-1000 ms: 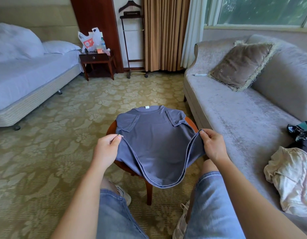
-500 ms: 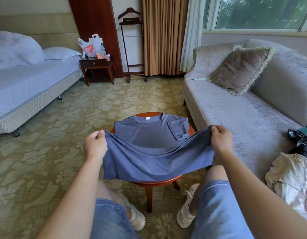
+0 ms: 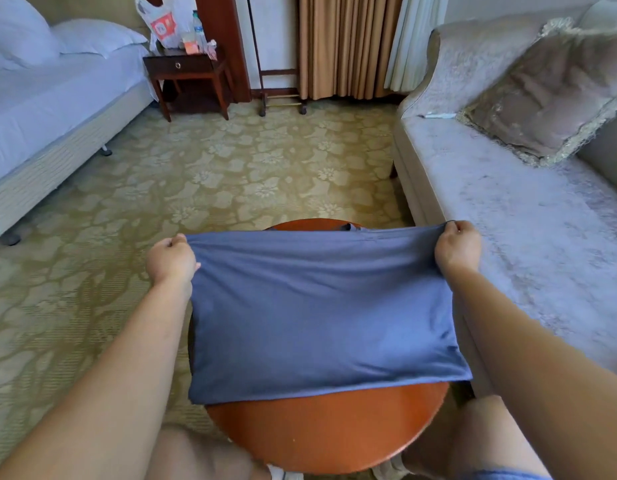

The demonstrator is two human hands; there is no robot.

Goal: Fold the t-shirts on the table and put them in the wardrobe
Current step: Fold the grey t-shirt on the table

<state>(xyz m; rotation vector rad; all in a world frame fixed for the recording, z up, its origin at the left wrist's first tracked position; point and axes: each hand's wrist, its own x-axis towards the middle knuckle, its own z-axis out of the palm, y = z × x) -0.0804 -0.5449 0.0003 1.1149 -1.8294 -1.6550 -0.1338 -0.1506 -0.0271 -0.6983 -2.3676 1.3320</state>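
A blue t-shirt (image 3: 321,313) is held folded over a round wooden table (image 3: 334,431), its far corners pinched by the left hand (image 3: 170,259) and right hand (image 3: 457,245). The collar beneath is apparently hidden; uneven lowering could leave the fold crooked.

Head view, seemingly close over table (image 3: 328,427)

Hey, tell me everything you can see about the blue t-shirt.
The t-shirt is plain slate blue, soft knit by its look, doubled over into a wide rectangle. The left hand and right hand each pinch a far corner, pulling that edge taut. Its near fold lies on the round wooden table, and its left side overhangs the rim.
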